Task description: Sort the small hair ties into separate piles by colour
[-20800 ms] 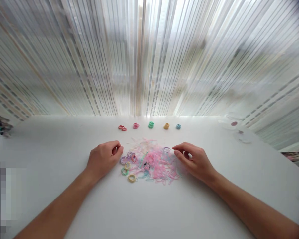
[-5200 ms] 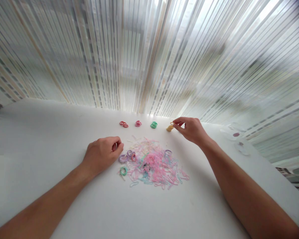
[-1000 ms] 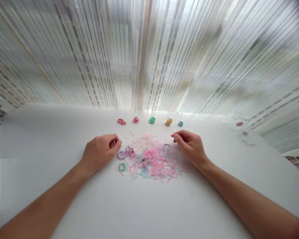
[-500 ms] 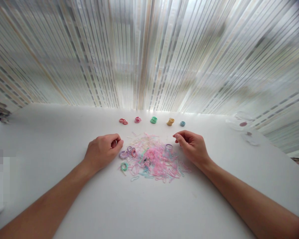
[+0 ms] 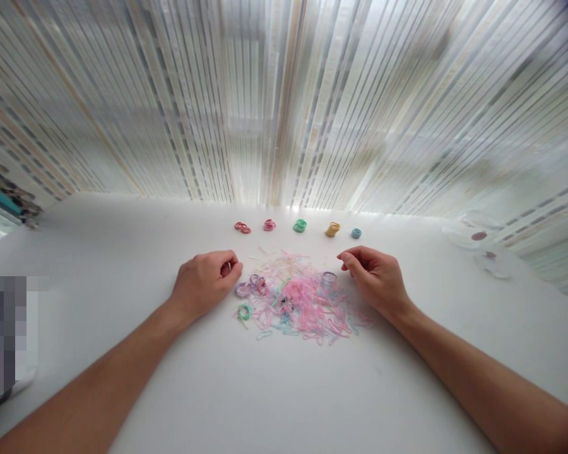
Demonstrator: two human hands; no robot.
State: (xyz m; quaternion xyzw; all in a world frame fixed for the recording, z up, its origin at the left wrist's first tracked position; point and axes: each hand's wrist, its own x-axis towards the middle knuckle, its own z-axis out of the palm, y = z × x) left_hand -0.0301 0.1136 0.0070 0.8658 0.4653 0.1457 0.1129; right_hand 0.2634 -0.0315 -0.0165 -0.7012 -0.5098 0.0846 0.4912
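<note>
A loose pile of small elastic hair bands (image 5: 307, 309), mostly pink with some pale blue and cream ones, lies between my hands. My left hand (image 5: 206, 280) rests on the table left of the pile, fingers curled and thumb against the forefinger, with nothing visible in it. Close to its fingertips are purple hair ties (image 5: 243, 289) and a green hair tie (image 5: 244, 311). On the other side my right hand (image 5: 376, 277) is closed loosely, with thumb and fingertips drawn together and no object showing. Beside it, at the pile's edge, sits a lilac-rimmed stack of bands (image 5: 329, 280).
Behind the pile, a row of sorted hair ties runs across the white table (image 5: 284, 397): red (image 5: 242, 227), pink (image 5: 269, 225), green (image 5: 300, 226), yellow (image 5: 332, 229) and blue (image 5: 356, 233). Clear plastic pieces (image 5: 495, 263) lie far right. A striped curtain (image 5: 274, 113) hangs behind.
The camera view has turned slightly left, so everything appears shifted a little to the right. Both hands keep their pose beside the pile, and the bands have not visibly moved on the table.
</note>
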